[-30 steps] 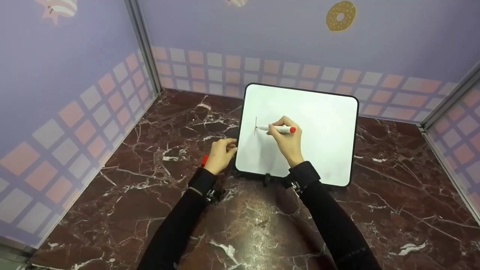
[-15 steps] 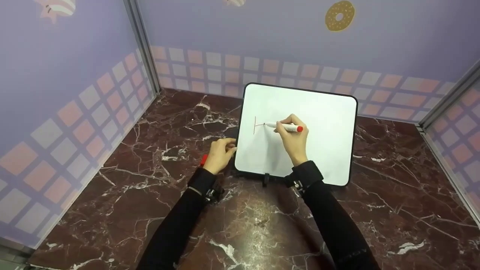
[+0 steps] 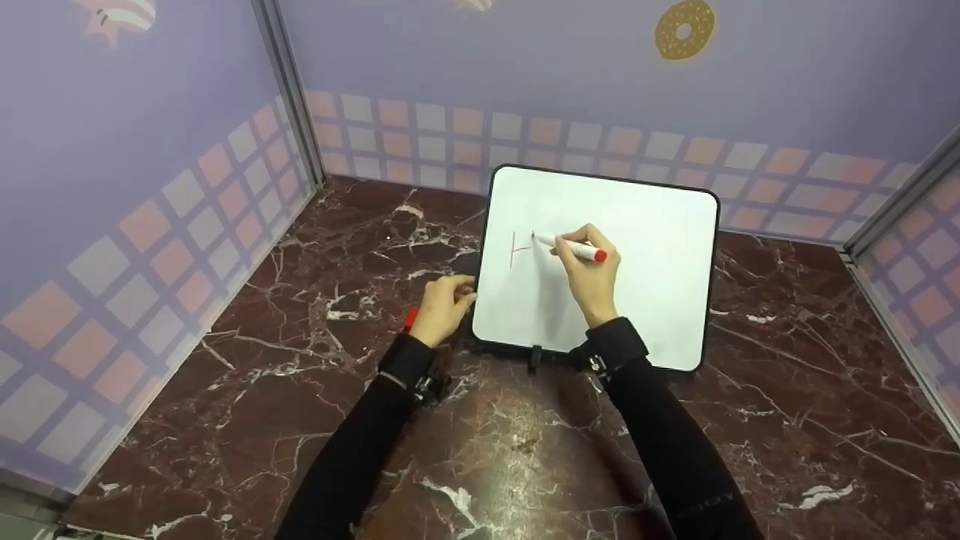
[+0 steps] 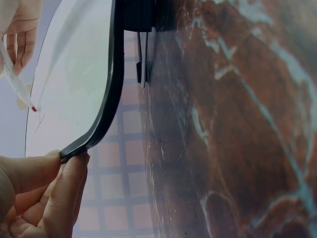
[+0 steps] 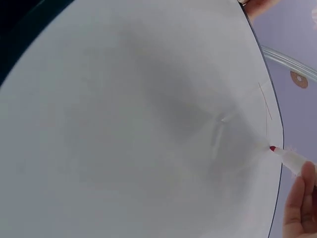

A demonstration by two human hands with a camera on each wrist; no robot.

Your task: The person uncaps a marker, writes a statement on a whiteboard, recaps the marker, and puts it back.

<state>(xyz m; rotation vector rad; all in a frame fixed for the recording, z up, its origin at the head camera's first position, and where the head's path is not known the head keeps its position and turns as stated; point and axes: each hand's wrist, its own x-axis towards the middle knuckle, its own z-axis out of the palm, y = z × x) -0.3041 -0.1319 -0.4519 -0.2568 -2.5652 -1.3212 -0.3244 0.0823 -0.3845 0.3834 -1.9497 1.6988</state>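
Note:
A white whiteboard [image 3: 630, 300] with a black frame leans back on a stand, whose black foot [image 3: 534, 358] shows below it. My left hand [image 3: 444, 307] pinches the board's left edge between thumb and fingers, as the left wrist view shows. In my right hand [image 3: 592, 277] is a white marker [image 3: 574, 246] with a red end, gripped like a pen. Its red tip [image 5: 273, 148] meets the board surface at the upper left. Thin red strokes [image 3: 513, 250] stand there: a vertical line, a short bar from its middle, and a stroke at the tip.
The board stands on a dark red marbled table [image 3: 300, 420]. Behind it rises a purple wall [image 3: 480, 60] with pink and white squares, and a side wall [image 3: 135, 150] stands at left. A small red object [image 3: 411, 319], partly hidden, lies beside my left wrist.
My right hand has moved the marker right and then up. A short red bar and the start of a second vertical stroke have appeared. The left hand stays at the board's edge.

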